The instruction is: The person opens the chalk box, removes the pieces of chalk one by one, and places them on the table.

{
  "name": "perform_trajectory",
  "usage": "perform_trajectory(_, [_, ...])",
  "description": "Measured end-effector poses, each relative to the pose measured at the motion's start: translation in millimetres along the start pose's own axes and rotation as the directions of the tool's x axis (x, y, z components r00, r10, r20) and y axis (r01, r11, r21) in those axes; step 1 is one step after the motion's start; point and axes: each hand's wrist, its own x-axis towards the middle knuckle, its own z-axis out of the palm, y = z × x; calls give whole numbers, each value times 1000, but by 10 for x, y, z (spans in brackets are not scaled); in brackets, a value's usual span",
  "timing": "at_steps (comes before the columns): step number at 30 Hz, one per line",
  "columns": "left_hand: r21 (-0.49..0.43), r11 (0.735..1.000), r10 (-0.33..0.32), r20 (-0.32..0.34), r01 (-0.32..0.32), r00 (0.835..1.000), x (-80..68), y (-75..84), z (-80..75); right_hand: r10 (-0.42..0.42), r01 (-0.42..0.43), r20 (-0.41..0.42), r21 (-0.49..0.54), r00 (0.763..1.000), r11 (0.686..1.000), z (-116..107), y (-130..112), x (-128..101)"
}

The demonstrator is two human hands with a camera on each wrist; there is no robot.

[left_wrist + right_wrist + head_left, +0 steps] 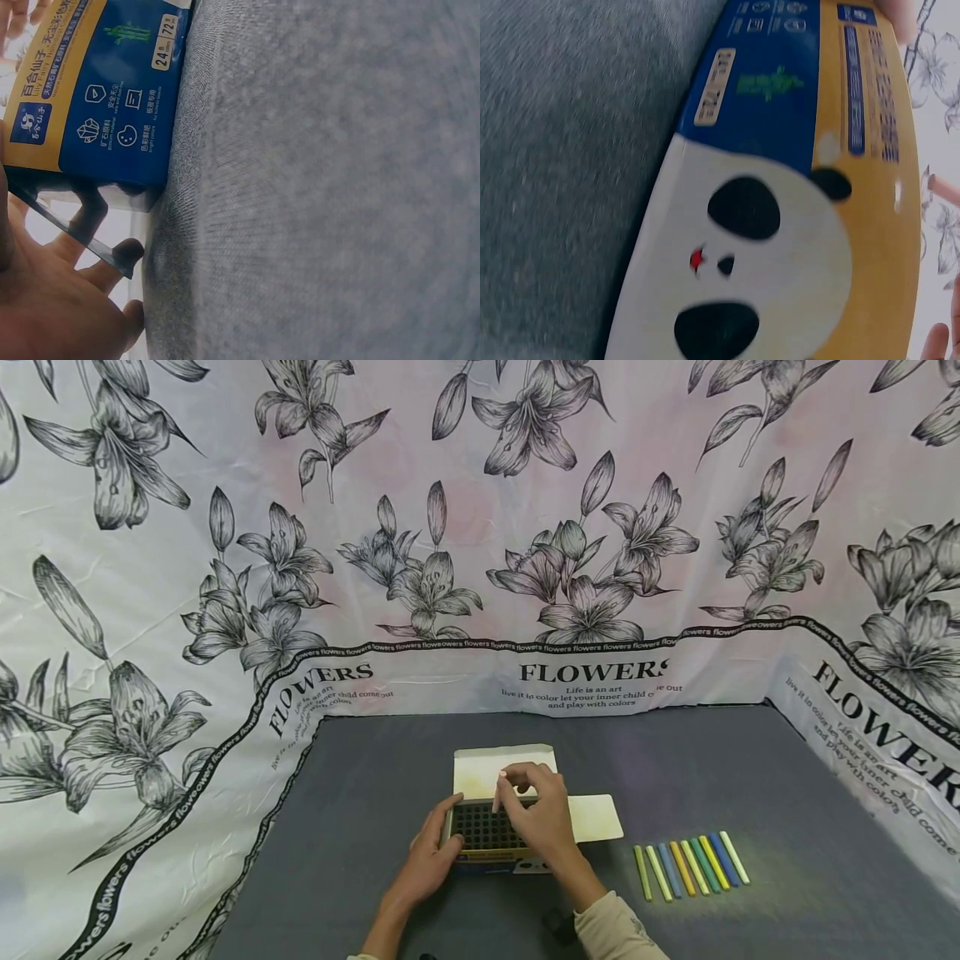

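A blue and yellow chalk box (487, 856) stands with its lid up, showing a dark insert full of round holes (477, 828). My left hand (429, 860) grips the left end, thumb at the front rim and fingers toward the back corner. Above the insert my right hand (542, 814) pinches a thin pinkish chalk stick (496, 797) between thumb and forefinger, tilted nearly upright. In the left wrist view, the left hand (60, 300) is around the box end. A printed panda face (780, 225) covers part of the box's front in the right wrist view.
To the right of the box, several chalk sticks (690, 867) in greens, yellows, blues and orange lie side by side. The cream lid flap (476, 767) stands behind, and a side flap (597, 818) spreads right. Flower-printed cloth (450, 677) borders the grey table (360, 793).
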Motion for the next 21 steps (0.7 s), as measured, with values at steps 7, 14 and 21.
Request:
perform_trajectory(7, [15, 1000, 9, -10, -9, 1000, -12, 11, 5, -24, 24, 4, 40, 1000, 999, -164, 91, 27])
perform_trajectory(14, [38, 999, 27, -12, -26, 1000, -39, 21, 2, -36, 38, -47, 47, 998, 998, -309, 167, 39])
perform_trajectory(21, [27, 999, 19, -19, -18, 1000, -40, 19, -7, -10, 9, -114, -4, 993, 1000, -441, 186, 41])
